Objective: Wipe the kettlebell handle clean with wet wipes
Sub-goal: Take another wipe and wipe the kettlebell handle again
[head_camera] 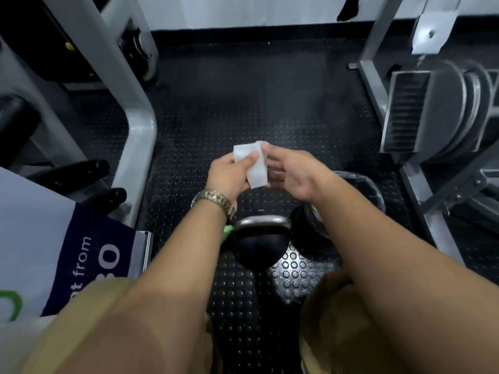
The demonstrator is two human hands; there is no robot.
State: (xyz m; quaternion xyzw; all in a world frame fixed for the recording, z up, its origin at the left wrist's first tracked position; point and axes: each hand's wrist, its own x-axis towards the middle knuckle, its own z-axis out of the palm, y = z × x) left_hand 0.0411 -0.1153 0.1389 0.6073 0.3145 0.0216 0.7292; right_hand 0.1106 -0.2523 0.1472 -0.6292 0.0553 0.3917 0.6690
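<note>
Both forearms point(189, 252) extend above the kettlebell point(260, 248), which stands on the studded floor mat point(294, 271). Left hand point(229, 172) pinches the wet wipe point(256, 168) between thumb and curled fingers. Right hand point(293, 174) pinches its upper edge, with the other fingers loosely spread.

floor: studded black mat point(243, 103) | left: grey machine frame point(140, 125) | right: weight plates point(442, 109)

Thin wipe point(256, 171) is looking soft and cloth-like; kettlebell handle point(260, 220) is gleaming as smooth bare metal; studded rubber floor point(297, 268) is shining glossy.
</note>
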